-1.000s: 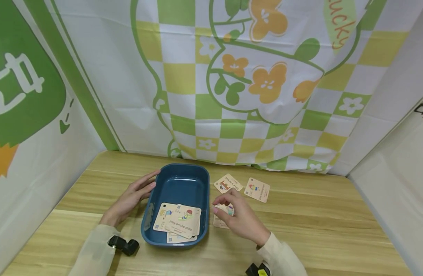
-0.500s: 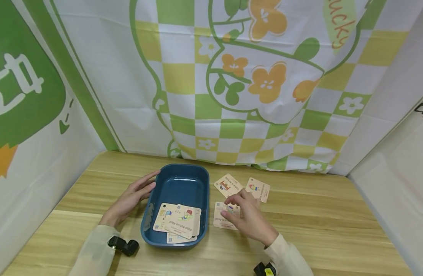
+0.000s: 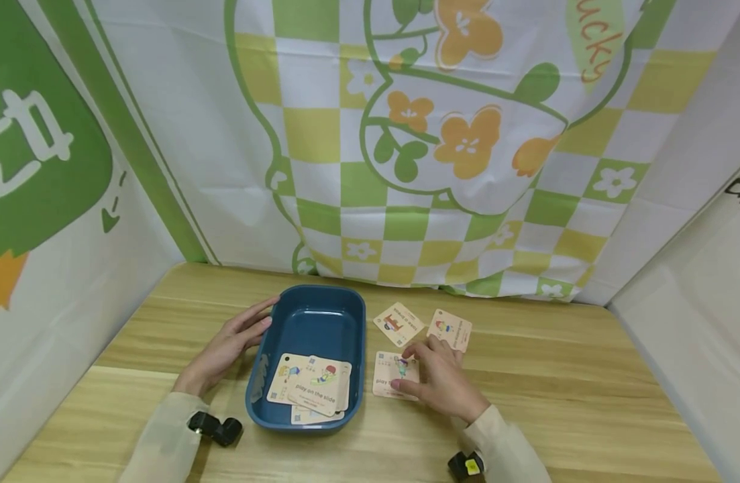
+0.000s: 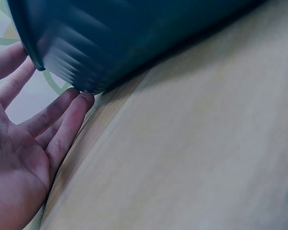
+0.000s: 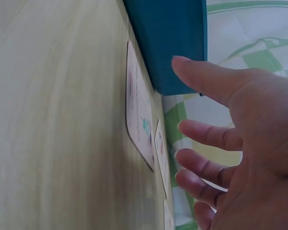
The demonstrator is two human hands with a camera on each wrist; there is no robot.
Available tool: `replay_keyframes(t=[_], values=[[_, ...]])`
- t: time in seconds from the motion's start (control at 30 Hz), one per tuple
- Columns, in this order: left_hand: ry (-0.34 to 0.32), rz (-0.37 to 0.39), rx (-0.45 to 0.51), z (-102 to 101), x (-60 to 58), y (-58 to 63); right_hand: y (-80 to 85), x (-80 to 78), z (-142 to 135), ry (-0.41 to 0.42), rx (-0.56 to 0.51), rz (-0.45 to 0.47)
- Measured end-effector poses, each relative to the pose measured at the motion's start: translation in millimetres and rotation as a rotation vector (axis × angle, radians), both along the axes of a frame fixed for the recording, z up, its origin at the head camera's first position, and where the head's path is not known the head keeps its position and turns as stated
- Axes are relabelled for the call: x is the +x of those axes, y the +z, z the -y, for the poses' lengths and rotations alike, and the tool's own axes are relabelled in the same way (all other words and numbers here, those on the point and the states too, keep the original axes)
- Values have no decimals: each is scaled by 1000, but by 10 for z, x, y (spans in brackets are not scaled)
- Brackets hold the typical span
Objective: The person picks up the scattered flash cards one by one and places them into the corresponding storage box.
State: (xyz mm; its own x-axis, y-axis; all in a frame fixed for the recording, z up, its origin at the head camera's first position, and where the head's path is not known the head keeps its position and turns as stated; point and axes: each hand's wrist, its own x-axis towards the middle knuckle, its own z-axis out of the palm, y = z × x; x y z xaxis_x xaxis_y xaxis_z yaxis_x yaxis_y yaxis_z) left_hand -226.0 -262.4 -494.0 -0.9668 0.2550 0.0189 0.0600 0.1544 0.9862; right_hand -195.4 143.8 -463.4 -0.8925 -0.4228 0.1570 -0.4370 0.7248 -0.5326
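My left hand [image 3: 227, 345] rests its spread fingertips against the left side of a blue plastic tray [image 3: 318, 329]. In the left wrist view, those fingers [image 4: 69, 120] touch the tray's outer wall [image 4: 110, 38] near the wooden surface. Above the table to the tray's right, my right hand [image 3: 447, 381] hovers with thumb and fingers apart and nothing between them. It partly covers a picture card [image 3: 384, 376] lettered "play", which lies flat on the table. Seen from the right wrist, the fingers of the right hand [image 5: 259, 120] stand off from that card [image 5: 139, 108].
Several picture cards, the top one lettered "play on the slide" [image 3: 315, 396], overlap in the tray's near end. Two more cards lie beyond my right hand: a tilted one [image 3: 400, 324] and another [image 3: 453, 327] to its right. A patterned cloth [image 3: 406, 228] hangs behind the wooden table [image 3: 563, 376].
My right hand has drawn back to the right from beside the tray, uncovering more of the "play" card and the tilted card. The left hand and tray stay put.
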Motion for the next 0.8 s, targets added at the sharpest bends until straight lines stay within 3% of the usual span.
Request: replay_keyframes(t=[0.27, 0.8], values=[[-3, -2, 4, 5, 3, 6, -59, -25, -33, -34, 43, 47], [-7, 3, 5, 11, -1, -6, -103, -34, -34, -56, 105, 45]])
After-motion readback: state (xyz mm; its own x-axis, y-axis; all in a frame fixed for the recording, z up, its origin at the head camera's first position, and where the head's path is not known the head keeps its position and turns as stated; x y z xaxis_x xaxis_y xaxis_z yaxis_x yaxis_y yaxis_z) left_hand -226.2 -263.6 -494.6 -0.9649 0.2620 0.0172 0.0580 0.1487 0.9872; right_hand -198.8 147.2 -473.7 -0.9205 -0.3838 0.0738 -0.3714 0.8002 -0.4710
